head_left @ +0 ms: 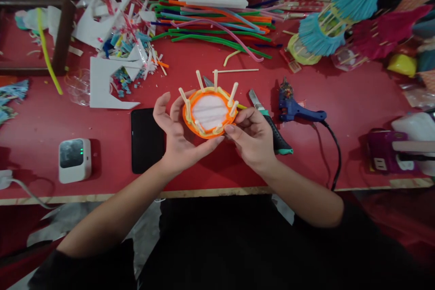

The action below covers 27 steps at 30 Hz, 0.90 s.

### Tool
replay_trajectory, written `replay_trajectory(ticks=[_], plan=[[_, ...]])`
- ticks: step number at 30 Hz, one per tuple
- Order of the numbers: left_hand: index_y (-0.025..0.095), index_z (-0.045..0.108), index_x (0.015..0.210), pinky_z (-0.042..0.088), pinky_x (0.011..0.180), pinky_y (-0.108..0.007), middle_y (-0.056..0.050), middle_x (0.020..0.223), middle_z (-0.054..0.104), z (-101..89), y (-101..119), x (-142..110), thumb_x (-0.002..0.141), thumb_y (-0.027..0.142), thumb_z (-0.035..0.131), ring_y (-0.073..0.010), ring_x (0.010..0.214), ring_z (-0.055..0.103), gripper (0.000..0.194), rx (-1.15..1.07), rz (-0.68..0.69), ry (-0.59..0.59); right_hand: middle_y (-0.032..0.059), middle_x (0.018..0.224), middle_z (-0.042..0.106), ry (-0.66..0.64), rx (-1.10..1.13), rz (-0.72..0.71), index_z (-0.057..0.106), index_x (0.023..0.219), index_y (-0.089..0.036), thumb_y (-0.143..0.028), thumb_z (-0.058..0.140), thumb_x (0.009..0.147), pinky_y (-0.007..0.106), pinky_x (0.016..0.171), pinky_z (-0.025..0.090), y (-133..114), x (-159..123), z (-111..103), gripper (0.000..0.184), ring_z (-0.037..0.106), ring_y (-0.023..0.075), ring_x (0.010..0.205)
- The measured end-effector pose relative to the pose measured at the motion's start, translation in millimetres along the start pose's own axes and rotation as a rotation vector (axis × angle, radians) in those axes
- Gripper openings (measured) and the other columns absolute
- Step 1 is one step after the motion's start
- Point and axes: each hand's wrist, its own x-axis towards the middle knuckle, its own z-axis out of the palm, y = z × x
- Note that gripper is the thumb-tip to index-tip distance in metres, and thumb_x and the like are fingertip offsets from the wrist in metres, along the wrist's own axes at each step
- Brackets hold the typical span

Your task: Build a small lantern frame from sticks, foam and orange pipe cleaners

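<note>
A round white disc (210,111) ringed with orange and yellow pipe cleaner, with several wooden sticks standing up around its rim, is held above the red table (356,99). My left hand (176,133) cradles its left and lower edge, thumb and fingers curved round it. My right hand (253,136) pinches its right rim with fingertips pressed together. Both hands grip this woven disc.
A black phone (146,140) lies left of my hands, and a white device (74,159) further left. A utility knife (272,124) and blue glue gun (295,108) lie right. Pipe cleaners (217,31), paper scraps (122,50) and tasselled crafts (340,18) fill the back.
</note>
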Motion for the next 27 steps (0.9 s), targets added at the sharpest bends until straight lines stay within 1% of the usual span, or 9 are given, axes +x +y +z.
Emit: replay_trajectory(ticks=[5, 8, 10, 13, 15, 18, 20, 23, 27], plan=[[0.044, 0.016, 0.151, 0.043, 0.119, -0.062, -0.009, 0.156, 0.032, -2.1, 3, 6, 0.061, 0.046, 0.097, -0.0368, 0.149, 0.041, 0.120, 0.056, 0.074, -0.029, -0.0067, 0.078, 0.066, -0.014, -0.059, -0.018, 0.059, 0.083, -0.025, -0.034, 0.089, 0.073, 0.020, 0.064, 0.058, 2, -1, -2, 0.033, 0.065, 0.0076, 0.069], [0.043, 0.018, 0.150, 0.043, 0.118, -0.064, -0.011, 0.157, 0.033, -5.6, 5, 9, 0.058, 0.051, 0.097, -0.0393, 0.149, 0.041, 0.121, 0.087, 0.133, -0.061, -0.0063, 0.080, 0.067, -0.023, -0.079, -0.032, 0.058, 0.084, -0.025, -0.035, 0.088, 0.074, 0.021, 0.066, 0.060, 3, 0, -4, 0.033, 0.066, 0.0087, 0.072], [0.044, 0.018, 0.150, 0.043, 0.117, -0.064, -0.011, 0.158, 0.034, -8.6, 7, 11, 0.056, 0.054, 0.097, -0.0394, 0.148, 0.043, 0.123, 0.107, 0.167, -0.082, -0.0065, 0.080, 0.067, -0.033, -0.100, -0.048, 0.057, 0.084, -0.025, -0.036, 0.087, 0.076, 0.022, 0.066, 0.061, 3, 0, -4, 0.033, 0.066, 0.0088, 0.071], [0.044, 0.014, 0.152, 0.046, 0.115, -0.064, -0.012, 0.159, 0.035, -12.3, 10, 12, 0.058, 0.055, 0.096, -0.0391, 0.148, 0.043, 0.125, 0.130, 0.192, -0.127, -0.0072, 0.076, 0.065, -0.048, -0.139, -0.089, 0.056, 0.084, -0.025, -0.037, 0.086, 0.077, 0.022, 0.062, 0.060, 1, 0, -3, 0.033, 0.066, 0.0087, 0.066], [0.045, 0.014, 0.152, 0.047, 0.115, -0.062, -0.012, 0.159, 0.035, -13.7, 11, 12, 0.059, 0.054, 0.096, -0.0384, 0.148, 0.044, 0.124, 0.139, 0.192, -0.135, -0.0075, 0.075, 0.064, -0.056, -0.142, -0.116, 0.056, 0.084, -0.025, -0.037, 0.086, 0.077, 0.022, 0.060, 0.060, 0, 0, -2, 0.033, 0.065, 0.0083, 0.066], [0.046, 0.014, 0.152, 0.049, 0.114, -0.060, -0.011, 0.160, 0.035, -14.6, 11, 11, 0.061, 0.051, 0.096, -0.0373, 0.149, 0.043, 0.122, 0.146, 0.183, -0.123, -0.0072, 0.075, 0.063, -0.043, -0.163, -0.127, 0.055, 0.082, -0.024, -0.040, 0.087, 0.076, 0.022, 0.060, 0.059, -3, 1, 0, 0.036, 0.064, 0.0082, 0.066], [0.046, 0.015, 0.151, 0.050, 0.112, -0.060, -0.011, 0.160, 0.036, -14.8, 10, 11, 0.060, 0.050, 0.097, -0.0374, 0.149, 0.043, 0.123, 0.147, 0.191, -0.121, -0.0068, 0.074, 0.062, -0.029, -0.184, -0.117, 0.054, 0.080, -0.025, -0.041, 0.087, 0.075, 0.023, 0.060, 0.059, -6, 1, 2, 0.038, 0.064, 0.0088, 0.067], [0.046, 0.019, 0.148, 0.051, 0.111, -0.062, -0.010, 0.154, 0.041, -13.9, 6, 10, 0.053, 0.054, 0.099, -0.0376, 0.143, 0.050, 0.124, 0.135, 0.190, -0.089, -0.0062, 0.074, 0.062, -0.027, -0.193, -0.102, 0.054, 0.081, -0.025, -0.042, 0.087, 0.075, 0.025, 0.061, 0.060, -8, 0, 4, 0.038, 0.064, 0.0101, 0.067], [0.045, 0.025, 0.142, 0.050, 0.110, -0.065, -0.008, 0.146, 0.049, -11.1, 2, 9, 0.046, 0.056, 0.100, -0.0383, 0.134, 0.058, 0.122, 0.110, 0.133, -0.004, -0.0058, 0.073, 0.063, 0.002, -0.229, -0.087, 0.054, 0.080, -0.026, -0.046, 0.087, 0.074, 0.027, 0.061, 0.060, -8, 1, 3, 0.039, 0.064, 0.0110, 0.065]])
